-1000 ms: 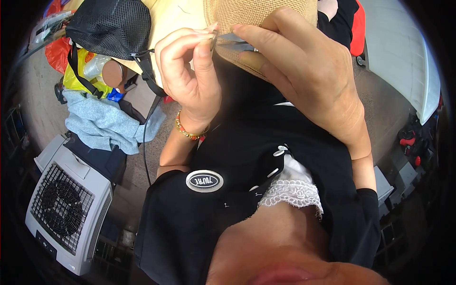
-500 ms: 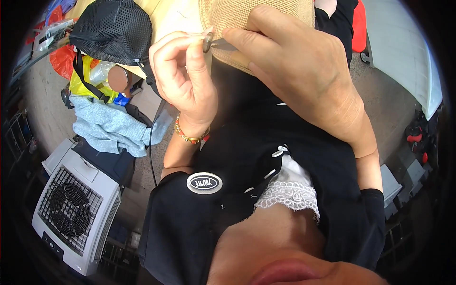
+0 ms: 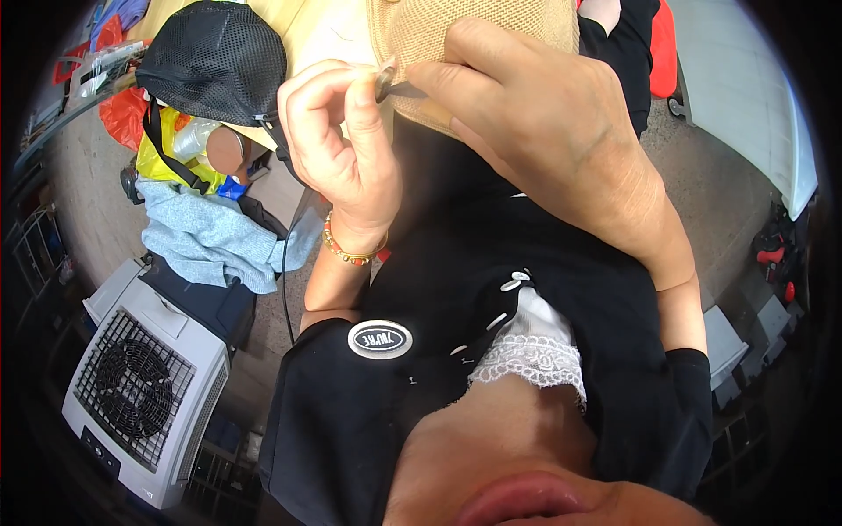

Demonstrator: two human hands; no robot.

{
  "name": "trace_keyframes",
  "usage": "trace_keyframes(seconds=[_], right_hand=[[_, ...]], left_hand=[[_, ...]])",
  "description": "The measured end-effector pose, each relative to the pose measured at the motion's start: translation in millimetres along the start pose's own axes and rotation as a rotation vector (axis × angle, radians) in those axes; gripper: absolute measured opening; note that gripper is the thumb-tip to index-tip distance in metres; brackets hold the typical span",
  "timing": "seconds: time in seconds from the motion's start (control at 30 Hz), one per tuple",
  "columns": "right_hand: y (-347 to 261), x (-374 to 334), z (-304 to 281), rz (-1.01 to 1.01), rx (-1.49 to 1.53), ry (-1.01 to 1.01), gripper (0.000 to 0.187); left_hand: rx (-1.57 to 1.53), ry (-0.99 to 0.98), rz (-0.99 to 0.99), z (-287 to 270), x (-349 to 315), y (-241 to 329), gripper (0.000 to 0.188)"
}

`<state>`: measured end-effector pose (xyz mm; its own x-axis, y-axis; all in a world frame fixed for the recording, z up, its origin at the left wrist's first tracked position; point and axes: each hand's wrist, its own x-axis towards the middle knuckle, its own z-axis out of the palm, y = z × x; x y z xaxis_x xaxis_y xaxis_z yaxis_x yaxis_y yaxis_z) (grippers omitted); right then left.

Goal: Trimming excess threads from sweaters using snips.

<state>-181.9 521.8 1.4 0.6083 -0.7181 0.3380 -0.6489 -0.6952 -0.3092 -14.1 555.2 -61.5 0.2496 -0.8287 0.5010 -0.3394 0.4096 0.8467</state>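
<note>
- The left hand [image 3: 349,153] has its grip clamped, thumb against forefinger, on a small, rounded, brownish piece with a dull shine [image 3: 383,83]; the piece sits at the very fingertips, at 1 o'clock from the palm.
- The right hand [image 3: 557,118], at 3 o'clock from that piece, has its grip together on a thin, pointed, grey metal tool [image 3: 404,89]; only the front end shows at 9 o'clock from the forefinger, and the rest is hidden by the hand.
- The tool points to 9 o'clock, its tip right at the piece; whether they touch is too small to tell.
- A tan, coarsely woven fabric item [image 3: 421,35] lies beyond both grips, at 1 o'clock from the piece.
- At 10 o'clock from the piece, a black, rounded mesh item [image 3: 210,61] rests on the pale yellow worktop [image 3: 338,26].
- Farther off, at 8 o'clock, lies a light-blue knitted garment [image 3: 197,232].
</note>
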Motion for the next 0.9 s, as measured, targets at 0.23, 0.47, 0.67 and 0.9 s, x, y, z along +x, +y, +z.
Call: trace_keyframes(seconds=[0.23, 0.47, 0.67, 0.9], right_hand=[[5.8, -3.3, -0.2, -0.007, 0.066, 0.008, 0.026], [15.3, -16.0, -5.3, 0.065, 0.342, -0.021, 0.038], [19.2, -24.1, -3.5, 0.068, 0.45, -0.023, 0.03], [31.9, -33.6, 5.6, 0.096, 0.6, 0.02, 0.033]], left_hand=[[-0.195, 0.025, -0.106, 2.3, 2.0, 3.4, 0.011], [-0.439, 0.084, -0.342, -7.2, 26.1, -26.7, 0.022], [-0.425, 0.013, -0.478, -9.4, 52.4, -66.1, 0.028], [-0.02, -0.411, 0.138, -21.2, 44.8, -7.0, 0.027]])
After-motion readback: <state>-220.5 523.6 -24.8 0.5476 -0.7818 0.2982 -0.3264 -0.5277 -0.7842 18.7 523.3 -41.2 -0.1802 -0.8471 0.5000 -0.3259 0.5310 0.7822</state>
